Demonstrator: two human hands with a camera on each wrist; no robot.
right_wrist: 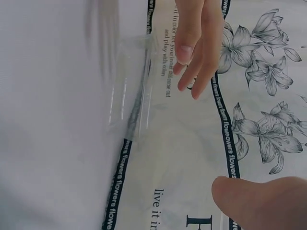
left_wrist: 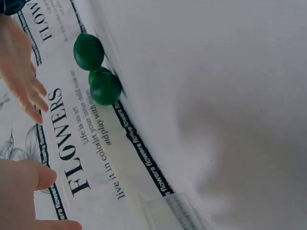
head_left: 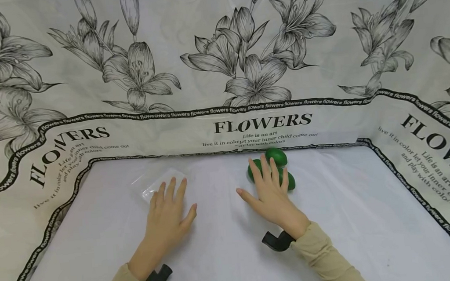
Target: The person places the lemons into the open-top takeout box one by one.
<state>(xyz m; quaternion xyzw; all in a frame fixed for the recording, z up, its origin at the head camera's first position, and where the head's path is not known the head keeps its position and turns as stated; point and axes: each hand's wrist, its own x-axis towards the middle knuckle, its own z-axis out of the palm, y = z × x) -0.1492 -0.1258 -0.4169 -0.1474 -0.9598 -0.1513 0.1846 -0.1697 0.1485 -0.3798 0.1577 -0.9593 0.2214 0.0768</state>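
In the head view, my left hand [head_left: 165, 222] is held over the table with its fingers spread, holding nothing. Just beyond its fingertips lies a clear plastic container [head_left: 164, 180], which also shows in the right wrist view as a see-through box [right_wrist: 128, 91]. My right hand [head_left: 273, 194], fingers straight and apart, hovers in front of three smooth dark green, egg-shaped fruits that look like limes [head_left: 276, 157]. It partly covers two of them. From the left wrist, the limes [left_wrist: 88, 51] sit close together, and the right hand [left_wrist: 21, 67] is apart from them.
A white cloth [head_left: 225, 246] covers the table. Behind and at both sides stands a curtain [head_left: 263, 124] printed with lilies and lettering. Black devices [head_left: 277, 241] are strapped under both wrists, below beige sleeves.
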